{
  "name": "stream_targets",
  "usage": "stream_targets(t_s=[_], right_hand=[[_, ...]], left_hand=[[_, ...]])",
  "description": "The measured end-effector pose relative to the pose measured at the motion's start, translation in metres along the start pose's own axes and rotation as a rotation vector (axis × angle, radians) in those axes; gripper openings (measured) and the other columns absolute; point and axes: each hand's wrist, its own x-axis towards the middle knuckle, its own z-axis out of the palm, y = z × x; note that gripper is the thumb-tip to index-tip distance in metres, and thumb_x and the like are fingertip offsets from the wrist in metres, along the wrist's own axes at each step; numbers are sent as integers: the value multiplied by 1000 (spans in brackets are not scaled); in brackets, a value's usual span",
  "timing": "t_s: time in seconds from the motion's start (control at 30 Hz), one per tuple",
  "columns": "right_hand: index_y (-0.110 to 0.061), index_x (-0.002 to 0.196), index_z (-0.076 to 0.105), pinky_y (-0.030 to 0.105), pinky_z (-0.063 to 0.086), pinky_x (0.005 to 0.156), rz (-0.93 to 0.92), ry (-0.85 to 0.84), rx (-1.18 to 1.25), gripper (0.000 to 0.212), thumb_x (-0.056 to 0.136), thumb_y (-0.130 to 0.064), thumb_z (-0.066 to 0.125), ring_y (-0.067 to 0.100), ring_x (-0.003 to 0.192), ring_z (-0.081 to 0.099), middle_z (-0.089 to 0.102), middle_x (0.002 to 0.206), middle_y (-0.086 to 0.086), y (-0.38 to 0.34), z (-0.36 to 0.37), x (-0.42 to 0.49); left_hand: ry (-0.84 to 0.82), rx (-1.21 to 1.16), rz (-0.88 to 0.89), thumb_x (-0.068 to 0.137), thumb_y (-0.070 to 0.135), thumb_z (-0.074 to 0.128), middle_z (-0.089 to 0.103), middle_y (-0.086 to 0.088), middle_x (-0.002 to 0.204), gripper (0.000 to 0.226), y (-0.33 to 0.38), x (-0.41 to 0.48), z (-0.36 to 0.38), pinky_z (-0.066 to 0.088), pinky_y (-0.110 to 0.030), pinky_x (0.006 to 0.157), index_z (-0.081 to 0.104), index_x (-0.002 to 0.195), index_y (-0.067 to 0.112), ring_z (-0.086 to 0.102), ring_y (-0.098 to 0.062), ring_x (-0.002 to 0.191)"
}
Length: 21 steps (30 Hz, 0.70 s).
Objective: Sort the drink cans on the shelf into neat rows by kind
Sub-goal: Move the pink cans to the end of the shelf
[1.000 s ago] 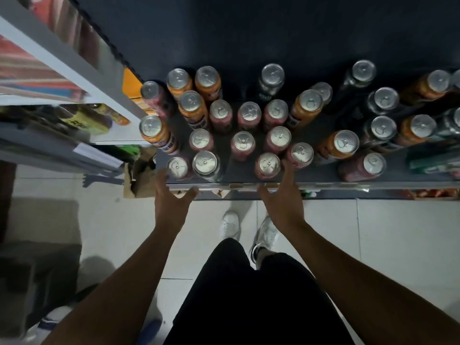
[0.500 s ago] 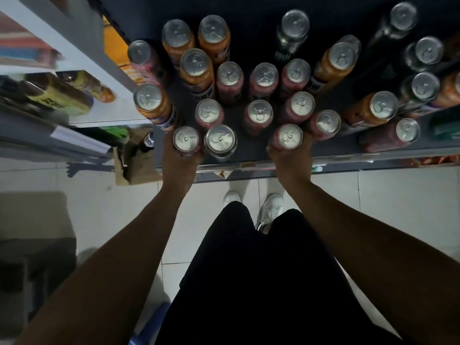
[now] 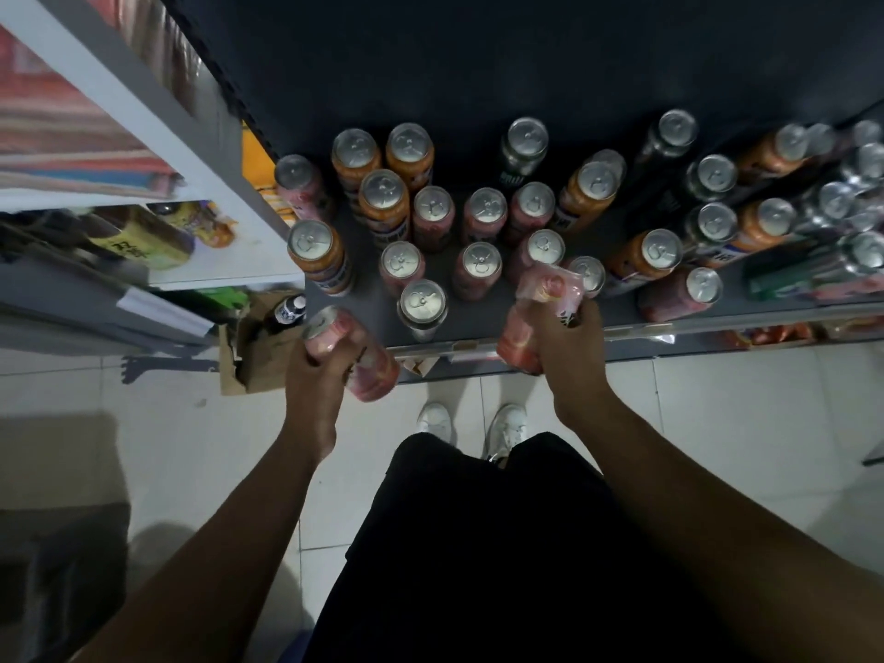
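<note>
Many upright drink cans stand mixed on a dark shelf (image 3: pixel 478 339): pink cans (image 3: pixel 483 215), orange cans (image 3: pixel 385 201) and dark cans (image 3: pixel 524 145). My left hand (image 3: pixel 318 375) is closed around a pink can (image 3: pixel 354 354), lifted off the shelf's front left corner and tilted, top pointing left. My right hand (image 3: pixel 571 349) grips a second pink can (image 3: pixel 538 313) at the front edge, tilted with its top away from me. A silver-topped can (image 3: pixel 423 303) stands alone at the front between my hands.
A white shelving unit (image 3: pixel 158 117) with packaged goods stands to the left. A torn cardboard box (image 3: pixel 258 351) holding a dark bottle (image 3: pixel 287 313) sits on the tiled floor below it. More cans crowd the far right (image 3: pixel 856 208). My white shoes (image 3: pixel 507 423) are under the shelf edge.
Both hands reached the front row, closed on a pink can each, then lifted the cans off the shelf and tilted them. The camera view shifted down and back.
</note>
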Motion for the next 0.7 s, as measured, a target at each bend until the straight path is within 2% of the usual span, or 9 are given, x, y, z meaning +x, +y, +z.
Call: stream_targets(t_s=[0.07, 0.13, 0.2, 0.27, 0.33, 0.43, 0.5, 0.57, 0.7], right_hand=[[-28, 128, 58, 47, 59, 92, 27, -22, 71, 57, 76, -36, 80, 18, 105, 70, 70, 115, -4, -14, -2, -14], [-26, 131, 59, 49, 61, 88, 64, -58, 120, 62, 74, -39, 79, 21, 104, 72, 72, 117, 1, -24, -5, -23], [-24, 131, 60, 46, 63, 82, 75, -104, 143, 66, 71, -42, 79, 24, 101, 74, 74, 115, 5, -34, -10, -31], [-21, 129, 62, 41, 63, 76, 53, -129, 136, 58, 76, -39, 80, 24, 100, 74, 75, 113, 7, -42, -17, -38], [-20, 126, 63, 42, 63, 80, 24, -132, 137, 48, 83, -33, 79, 24, 101, 74, 75, 111, 7, -50, -24, -45], [-23, 118, 66, 46, 61, 86, -10, -132, 155, 45, 77, -36, 78, 24, 100, 74, 77, 107, 5, -61, -36, -55], [-26, 110, 67, 48, 61, 88, -19, -127, 168, 33, 80, -35, 79, 25, 100, 74, 77, 103, 3, -68, -46, -62], [-28, 107, 67, 51, 60, 89, -20, -116, 189, 19, 89, -30, 74, 25, 99, 74, 77, 102, 3, -73, -59, -70], [-27, 115, 65, 56, 58, 91, -35, -73, 290, 23, 92, -29, 70, 27, 101, 73, 76, 108, 6, -80, -89, -82]], left_hand=[[-44, -82, -52, 85, 55, 73, 68, -24, 97, 62, 13, -13, 2, 50, -44, 75, 63, 112, 0, 62, -39, 84], [-60, -152, -128, 74, 65, 73, 75, -10, 99, 68, 25, -27, 7, 55, -34, 74, 68, 118, 14, 72, -26, 87], [-115, -178, -118, 84, 55, 73, 78, 0, 95, 47, 36, -36, 14, 57, -34, 76, 69, 115, 20, 75, -17, 87], [-167, -218, -121, 90, 44, 67, 79, 0, 94, 30, 53, -45, 25, 58, -40, 83, 68, 111, 23, 76, -17, 85], [-257, -282, -170, 82, 47, 61, 79, -3, 99, 39, 72, -56, 40, 57, -45, 87, 66, 112, 24, 76, -19, 88], [-331, -316, -186, 77, 52, 57, 79, -1, 96, 49, 94, -67, 60, 57, -44, 84, 66, 115, 23, 74, -19, 87], [-357, -281, -177, 74, 57, 59, 78, -2, 102, 59, 107, -72, 74, 57, -44, 85, 66, 121, 22, 73, -21, 93], [-383, -233, -154, 73, 60, 60, 78, -2, 109, 60, 116, -77, 88, 57, -43, 84, 67, 121, 25, 73, -22, 101], [-459, -190, -142, 78, 59, 60, 77, -6, 113, 60, 134, -91, 122, 59, -37, 75, 67, 125, 22, 74, -22, 103]])
